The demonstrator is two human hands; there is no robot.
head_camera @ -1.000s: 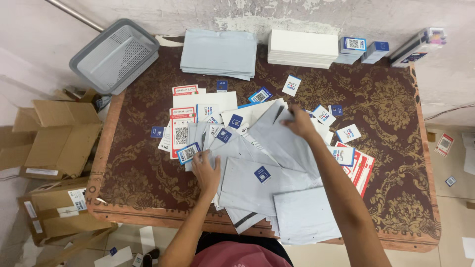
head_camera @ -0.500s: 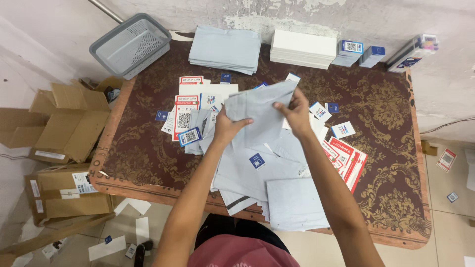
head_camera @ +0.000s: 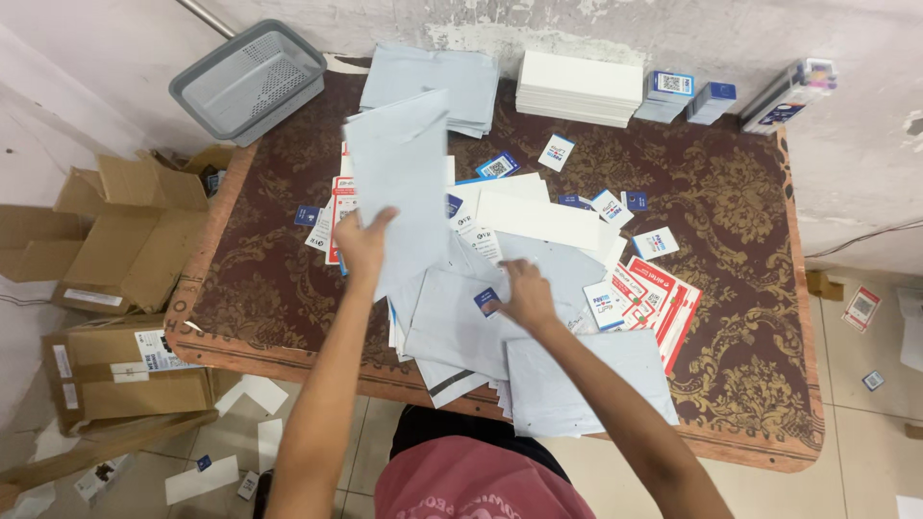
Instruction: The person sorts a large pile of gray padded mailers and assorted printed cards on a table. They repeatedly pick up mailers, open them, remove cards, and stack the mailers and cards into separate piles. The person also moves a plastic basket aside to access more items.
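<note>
My left hand (head_camera: 362, 244) grips the lower edge of a pale grey mailer bag (head_camera: 402, 183) and holds it up above the left part of the table. My right hand (head_camera: 527, 291) rests, fingers down, on a small blue square card (head_camera: 487, 302) lying on the heap of grey mailer bags (head_camera: 461, 332) in front of me. Around the heap lie white envelopes (head_camera: 536, 216), red-and-white printed sheets (head_camera: 663, 300) and several small blue and white code cards (head_camera: 655, 243). All of it sits on a brown patterned table (head_camera: 740, 240).
At the table's far edge are a stack of grey mailers (head_camera: 468, 72), a stack of white envelopes (head_camera: 580, 88) and small card stacks (head_camera: 669, 93). A grey plastic basket (head_camera: 247, 80) sits at the far left corner. Cardboard boxes (head_camera: 125, 231) stand on the floor to the left.
The mailer held by both hands now hangs from my left hand alone, moved up and left. My right hand let go and dropped onto the small blue card on the heap.
</note>
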